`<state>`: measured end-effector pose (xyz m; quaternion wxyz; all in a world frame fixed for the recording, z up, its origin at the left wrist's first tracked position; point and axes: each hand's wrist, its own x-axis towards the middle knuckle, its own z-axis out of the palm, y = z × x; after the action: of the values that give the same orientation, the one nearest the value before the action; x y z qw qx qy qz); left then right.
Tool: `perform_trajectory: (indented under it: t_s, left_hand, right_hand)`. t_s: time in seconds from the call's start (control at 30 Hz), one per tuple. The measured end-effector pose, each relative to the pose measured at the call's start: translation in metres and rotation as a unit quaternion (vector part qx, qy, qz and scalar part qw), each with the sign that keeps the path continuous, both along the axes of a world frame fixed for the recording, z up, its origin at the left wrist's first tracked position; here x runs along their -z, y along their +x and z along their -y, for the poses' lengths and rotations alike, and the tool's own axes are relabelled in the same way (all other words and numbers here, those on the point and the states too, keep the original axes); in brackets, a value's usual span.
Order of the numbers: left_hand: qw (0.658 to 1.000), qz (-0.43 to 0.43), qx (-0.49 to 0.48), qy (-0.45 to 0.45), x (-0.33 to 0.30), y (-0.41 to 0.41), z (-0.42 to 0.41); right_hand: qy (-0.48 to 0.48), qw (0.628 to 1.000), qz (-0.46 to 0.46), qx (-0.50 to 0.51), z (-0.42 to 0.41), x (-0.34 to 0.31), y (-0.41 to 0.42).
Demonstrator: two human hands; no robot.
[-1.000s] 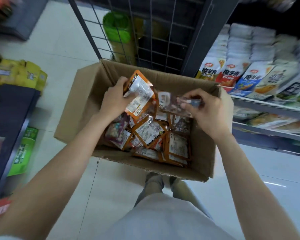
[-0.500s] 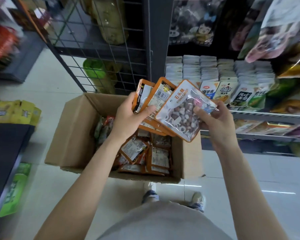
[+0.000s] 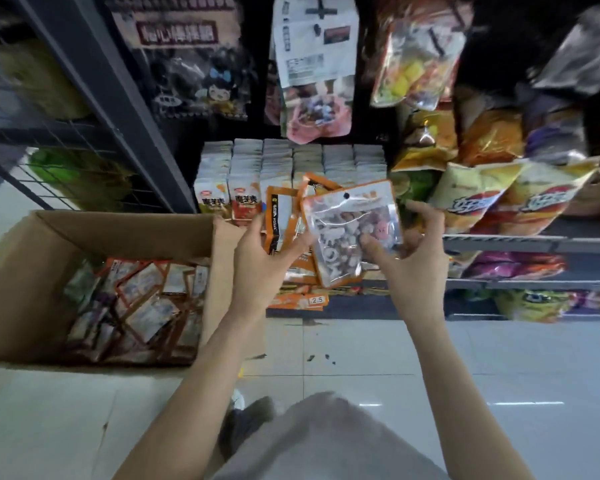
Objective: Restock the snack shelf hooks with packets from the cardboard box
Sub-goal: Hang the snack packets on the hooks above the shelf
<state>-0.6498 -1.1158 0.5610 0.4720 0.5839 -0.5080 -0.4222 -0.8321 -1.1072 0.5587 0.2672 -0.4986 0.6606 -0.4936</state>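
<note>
My left hand (image 3: pixel 262 261) grips a fanned stack of orange-edged snack packets (image 3: pixel 283 216) in front of the shelf. The front packet (image 3: pixel 352 226) has a clear window showing mixed sweets and a hang hole at its top. My right hand (image 3: pixel 407 251) holds that front packet, thumb on its face and fingers spread behind its right edge. The open cardboard box (image 3: pixel 49 258) sits on the floor at the left, with several more orange packets (image 3: pixel 139 306) piled inside. Hanging packets (image 3: pixel 314 67) fill the hooks above my hands.
A shelf (image 3: pixel 527 242) with yellow chip bags (image 3: pixel 478 199) runs to the right. Rows of small upright packets (image 3: pixel 291 161) stand behind my hands. A black wire rack (image 3: pixel 84 133) rises behind the box. White tiled floor (image 3: pixel 465 375) lies below, and my shoe (image 3: pixel 243 420) shows near the bottom.
Both hands lifted the packets out of the box and carried them right and up toward the shelf. My view swung up from the box to the hanging packets.
</note>
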Motion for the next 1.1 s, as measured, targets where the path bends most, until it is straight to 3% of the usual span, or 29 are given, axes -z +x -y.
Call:
perform_trajectory:
  t_s: [0.2,0.57,0.8,1.1]
  left_hand:
    - [0.999,0.029,0.038,-0.022,-0.014,-0.096,0.002]
    - [0.992,0.06,0.072,-0.085,-0.019,-0.202,0.078]
    - [0.991,0.029,0.078,-0.106,-0.018,-0.246,0.123]
    - [0.991,-0.004,0.081,-0.107,-0.027,-0.28,0.156]
  right_hand:
    - [-0.05,0.984,-0.116,-0.125,-0.015,-0.012,-0.106]
    - [-0.14,0.989,0.007,0.046,0.055,-0.032,-0.243]
    - [-0.167,0.976,-0.045,0.128,0.122,-0.04,-0.312]
    - [-0.171,0.973,-0.08,0.134,0.162,-0.038,-0.349]
